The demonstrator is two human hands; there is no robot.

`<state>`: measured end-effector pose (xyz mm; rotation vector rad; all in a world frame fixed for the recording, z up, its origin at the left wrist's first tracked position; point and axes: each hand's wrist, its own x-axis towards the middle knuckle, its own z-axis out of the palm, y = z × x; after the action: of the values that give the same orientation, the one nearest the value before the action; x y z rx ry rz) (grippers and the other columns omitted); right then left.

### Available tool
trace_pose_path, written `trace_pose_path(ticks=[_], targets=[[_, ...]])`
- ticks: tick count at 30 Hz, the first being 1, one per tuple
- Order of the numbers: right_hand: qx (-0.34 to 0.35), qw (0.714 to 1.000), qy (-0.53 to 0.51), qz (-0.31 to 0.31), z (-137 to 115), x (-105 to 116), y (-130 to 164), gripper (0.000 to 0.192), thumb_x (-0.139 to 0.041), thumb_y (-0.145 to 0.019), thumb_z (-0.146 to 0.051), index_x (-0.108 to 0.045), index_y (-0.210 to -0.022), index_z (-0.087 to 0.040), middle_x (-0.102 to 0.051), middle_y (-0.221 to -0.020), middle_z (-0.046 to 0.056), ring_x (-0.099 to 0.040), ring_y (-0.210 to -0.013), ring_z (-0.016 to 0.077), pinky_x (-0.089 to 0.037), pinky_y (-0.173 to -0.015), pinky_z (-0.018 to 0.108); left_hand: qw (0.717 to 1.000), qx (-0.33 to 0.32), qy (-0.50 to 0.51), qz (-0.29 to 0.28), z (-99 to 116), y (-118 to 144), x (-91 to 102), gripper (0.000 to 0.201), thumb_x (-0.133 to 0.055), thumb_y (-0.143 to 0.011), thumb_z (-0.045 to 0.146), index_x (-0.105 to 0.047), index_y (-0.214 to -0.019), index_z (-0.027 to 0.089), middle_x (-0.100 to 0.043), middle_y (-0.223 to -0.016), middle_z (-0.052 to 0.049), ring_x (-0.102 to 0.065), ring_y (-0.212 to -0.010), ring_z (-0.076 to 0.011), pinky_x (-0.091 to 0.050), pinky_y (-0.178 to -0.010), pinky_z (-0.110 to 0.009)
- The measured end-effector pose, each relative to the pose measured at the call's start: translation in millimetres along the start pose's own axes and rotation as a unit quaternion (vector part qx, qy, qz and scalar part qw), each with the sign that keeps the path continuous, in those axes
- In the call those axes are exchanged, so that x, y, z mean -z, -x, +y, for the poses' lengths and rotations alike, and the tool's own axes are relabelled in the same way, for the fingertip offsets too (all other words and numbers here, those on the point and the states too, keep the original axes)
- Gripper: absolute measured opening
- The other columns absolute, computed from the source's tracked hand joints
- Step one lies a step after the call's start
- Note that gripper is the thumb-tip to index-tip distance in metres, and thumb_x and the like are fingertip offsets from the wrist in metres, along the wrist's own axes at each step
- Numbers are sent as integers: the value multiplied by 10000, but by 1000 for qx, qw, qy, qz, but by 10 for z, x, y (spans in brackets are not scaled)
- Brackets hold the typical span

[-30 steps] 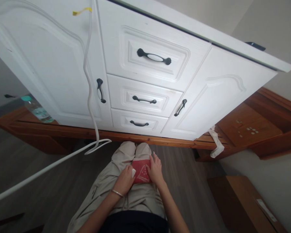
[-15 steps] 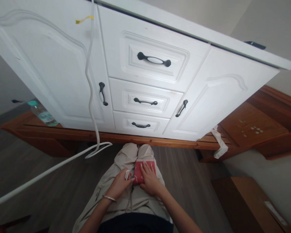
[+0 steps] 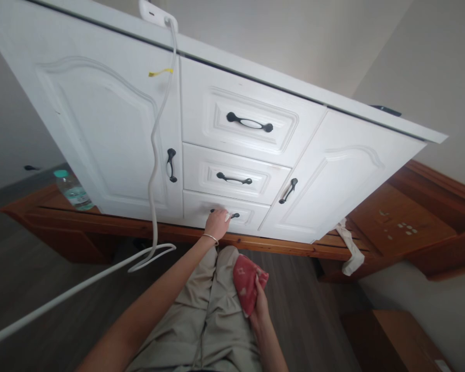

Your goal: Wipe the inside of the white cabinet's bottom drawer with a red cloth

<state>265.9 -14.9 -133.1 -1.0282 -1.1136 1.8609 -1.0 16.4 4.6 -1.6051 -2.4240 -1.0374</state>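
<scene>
My right fingers (image 3: 260, 290) pinch the red cloth (image 3: 245, 279), probably to keep it clear of my left fingers (image 3: 219, 214) over the drawer handle (image 3: 235, 215), can't tell if they're closed.

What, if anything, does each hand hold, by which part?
Right hand: red patterned cloth, by its right side. Left hand: at the bottom drawer handle, mid-length; grip unclear.

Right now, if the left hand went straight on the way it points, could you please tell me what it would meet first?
Most likely the handle of the bottom drawer; the left hand overlaps it in view, though whether they touch is unclear.
</scene>
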Motion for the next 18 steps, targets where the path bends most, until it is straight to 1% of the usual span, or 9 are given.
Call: trace_pose_path(ticks=[2,4,5,7,8,10,12,15,18], targets=[[-35,997,-56,35,115,178,-12,604,-617,-759,-727,-716,-1094,-234,-762,-1130,127,-690,-1167,328,-535,-1028,558,1000,-6,-5,-14,-39,-70,-68,201,-491,-1000,250,-671,-931,190,-741,-873,-100,-687,-903,-257,-471,-878,-366],[-45,993,-98,41,170,298,25,580,-645,-752,-724,-731,-1043,-230,-777,-1059,126,-703,-1134,333,-554,-992,573,1000,-4,-10,-23,-88,-92,-126,191,-483,-1004,219,-670,-1034,196,-748,-823,-79,-702,-853,-249,-465,-868,-360],[-51,991,-119,43,167,323,59,559,-664,-751,-708,-735,-1033,-231,-783,-1036,118,-712,-1113,330,-560,-980,573,1000,-1,-11,-24,-111,-90,-153,212,-469,-1011,217,-656,-1109,197,-757,-834,-77,-709,-856,-249,-463,-870,-359],[-72,982,-168,55,103,301,138,488,-728,-742,-631,-740,-1023,-232,-794,-998,89,-734,-1053,309,-568,-976,548,1000,10,-13,-21,-146,-73,-207,268,-431,-1031,237,-615,-1219,185,-771,-896,-94,-717,-894,-254,-461,-878,-362],[-85,975,-196,61,49,261,177,445,-762,-736,-574,-742,-1019,-232,-798,-986,73,-746,-1014,293,-570,-978,527,1000,15,-12,-19,-157,-59,-234,281,-418,-1037,249,-608,-1229,174,-774,-932,-107,-717,-923,-258,-461,-886,-366],[-117,959,-247,70,-83,154,237,383,-802,-727,-467,-748,-1014,-219,-804,-978,56,-759,-949,267,-575,-975,489,1000,21,-9,-13,-167,-29,-285,280,-407,-1039,258,-627,-1184,164,-771,-994,-126,-706,-993,-267,-456,-918,-381],[-151,946,-279,69,-219,57,263,351,-806,-731,-408,-757,-1007,-198,-805,-982,65,-760,-935,268,-586,-955,473,1000,22,-1,-8,-168,2,-329,273,-408,-1037,259,-653,-1124,175,-769,-1030,-121,-691,-1048,-270,-441,-961,-401],[-184,945,-267,40,-356,10,236,330,-792,-743,-388,-765,-988,-168,-803,-962,94,-757,-957,296,-603,-905,470,1000,19,14,1,-167,39,-376,268,-417,-1040,273,-668,-1112,214,-766,-1108,-89,-668,-1114,-252,-406,-1022,-419],[-189,960,-205,-2,-342,118,133,342,-811,-721,-352,-759,-984,-138,-801,-925,107,-760,-917,291,-600,-892,447,999,24,27,9,-169,59,-415,272,-423,-1042,289,-663,-1160,237,-747,-1209,-76,-638,-1183,-236,-368,-1064,-426]])
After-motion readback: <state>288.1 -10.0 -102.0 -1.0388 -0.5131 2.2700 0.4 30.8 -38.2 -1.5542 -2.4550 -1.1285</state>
